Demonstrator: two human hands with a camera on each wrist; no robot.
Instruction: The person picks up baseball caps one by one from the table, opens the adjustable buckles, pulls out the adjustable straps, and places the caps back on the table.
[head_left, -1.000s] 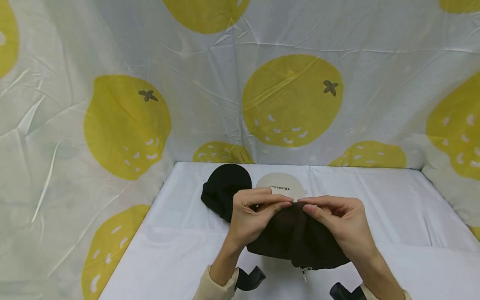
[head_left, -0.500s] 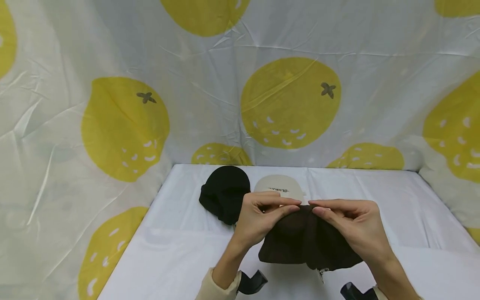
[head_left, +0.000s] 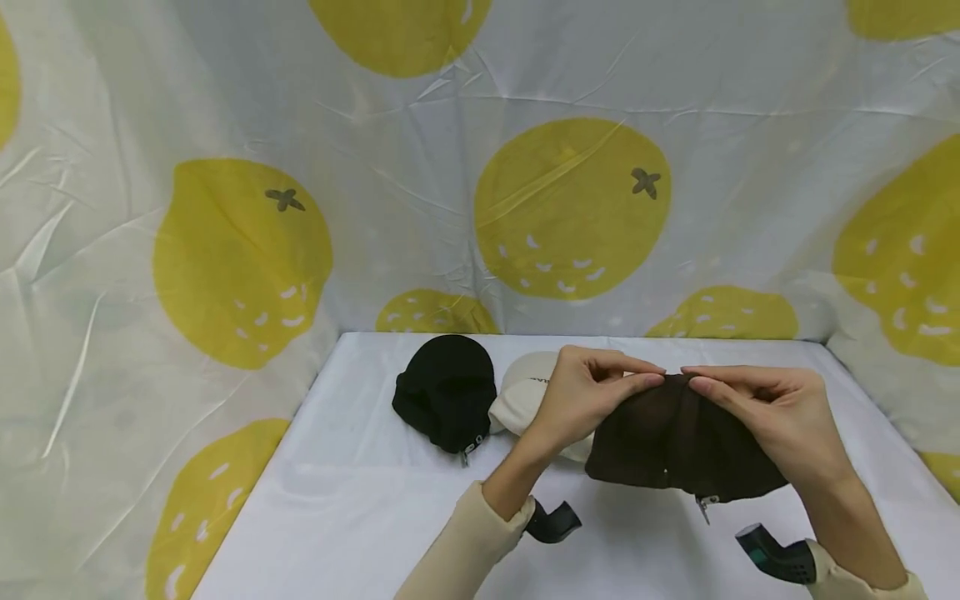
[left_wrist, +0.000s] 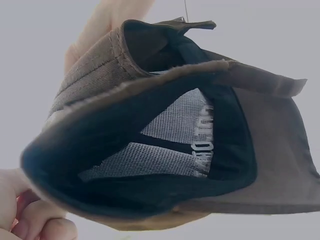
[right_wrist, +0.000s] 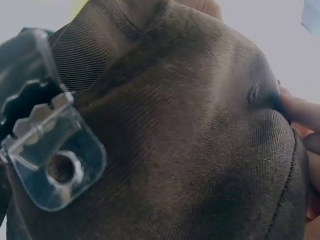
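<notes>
A dark brown cap (head_left: 675, 442) hangs above the table between my two hands. My left hand (head_left: 581, 396) pinches its upper edge with thumb and fingers. Close beside it, my right hand (head_left: 787, 417) pinches the same edge. From the cap's lower edge dangles a metal strap buckle (head_left: 707, 504), which shows large as a metal clasp (right_wrist: 57, 155) in the right wrist view. The left wrist view looks into the cap's hollow, where a pale mesh lining (left_wrist: 172, 120) and white lettering (left_wrist: 204, 140) show. A stitched eyelet (right_wrist: 253, 94) marks its outer twill.
Left of the hands, a black cap (head_left: 446, 387) with a metal buckle (head_left: 469, 448) lies on the white-covered table (head_left: 345, 517). Next to it is a beige cap (head_left: 517, 396), partly hidden behind my left hand and arm. A lemon-print cloth (head_left: 405, 200) hangs behind.
Both hands have carried the brown cap to the right and slightly up, keeping their pinch on its edge. More of the beige cap's left side and the black cap's buckle now shows.
</notes>
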